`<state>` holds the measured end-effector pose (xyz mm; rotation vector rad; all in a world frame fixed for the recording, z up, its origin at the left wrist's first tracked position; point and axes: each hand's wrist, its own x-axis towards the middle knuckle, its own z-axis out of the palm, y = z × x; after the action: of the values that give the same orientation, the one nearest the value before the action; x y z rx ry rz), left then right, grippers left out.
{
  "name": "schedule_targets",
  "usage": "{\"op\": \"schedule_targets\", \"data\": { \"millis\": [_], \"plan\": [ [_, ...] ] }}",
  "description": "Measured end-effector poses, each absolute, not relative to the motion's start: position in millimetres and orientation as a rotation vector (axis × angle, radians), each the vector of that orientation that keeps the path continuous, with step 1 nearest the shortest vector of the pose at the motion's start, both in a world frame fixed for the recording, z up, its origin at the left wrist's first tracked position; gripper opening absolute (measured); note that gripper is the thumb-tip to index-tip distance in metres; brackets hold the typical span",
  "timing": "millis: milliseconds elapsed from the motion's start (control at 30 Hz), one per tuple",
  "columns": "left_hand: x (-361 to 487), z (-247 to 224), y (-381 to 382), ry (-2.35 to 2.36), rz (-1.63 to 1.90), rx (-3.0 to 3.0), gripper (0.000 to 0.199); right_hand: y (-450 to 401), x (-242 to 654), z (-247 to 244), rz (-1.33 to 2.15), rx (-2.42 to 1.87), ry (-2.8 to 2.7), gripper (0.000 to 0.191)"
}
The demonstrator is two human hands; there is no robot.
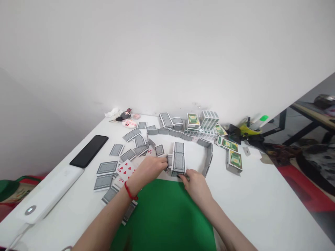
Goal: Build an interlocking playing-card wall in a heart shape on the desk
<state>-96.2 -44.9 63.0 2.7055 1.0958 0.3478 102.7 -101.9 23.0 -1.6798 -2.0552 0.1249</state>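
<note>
In the middle stands a small block built of grey-backed playing cards (179, 157). My left hand (153, 166), a red string on its wrist, is closed in a pinch at the block's left side, on a grey-backed playing card (170, 160). The right hand (196, 183) has thumb and fingers closed on the block's near right corner, gripping the cards there. Behind the block, a curved row of folded cards (176, 133) stands on edge. Loose cards lie at the left, among them a face-up heart card (126, 168).
A green mat (167, 216) lies before me on the white table (251, 205). Card boxes (208, 120) are stacked near the wall, and several more boxes (235, 160) lie at the right. A black phone (89, 151) and a white power bank (54, 193) with a cable are at the left.
</note>
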Motion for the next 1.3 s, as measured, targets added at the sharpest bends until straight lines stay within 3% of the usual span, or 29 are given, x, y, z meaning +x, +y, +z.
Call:
{"op": "schedule_targets", "data": {
  "millis": [500, 767, 900, 1000, 1133, 1300],
  "plan": [
    [-96.1, 28.8, -50.9, 1.032, 0.557, 2.489, 0.015, -103.5, 104.0, 11.2, 0.07, -1.624, -1.984, 0.036],
    [-90.7, 32.8, -52.9, 1.032, 0.449, 2.436, 0.012, -96.7, 104.8, 18.5, 0.23, -1.657, -2.038, 0.029],
    [-89.4, 32.9, -56.2, 1.1, 0.457, 2.44, 0.013, -99.3, 119.2, 32.4, 0.442, -1.684, -2.121, 0.01],
    [-90.4, 30.6, -57.0, 1.166, 0.463, 2.501, 0.02, -103.9, 143.1, 41.3, 0.445, -1.707, -2.108, 0.034],
    [-91.7, 27.3, -54.7, 1.254, 0.386, 2.615, 0.03, -103.7, 169.2, 45.0, 0.387, -1.728, -2.221, 0.019],
    [-87.6, 22.5, -53.2, 1.204, 0.386, 2.591, 0.024, -99.3, 168.4, 39.3, 0.368, -1.616, -2.305, 0.027]
  ]
}}
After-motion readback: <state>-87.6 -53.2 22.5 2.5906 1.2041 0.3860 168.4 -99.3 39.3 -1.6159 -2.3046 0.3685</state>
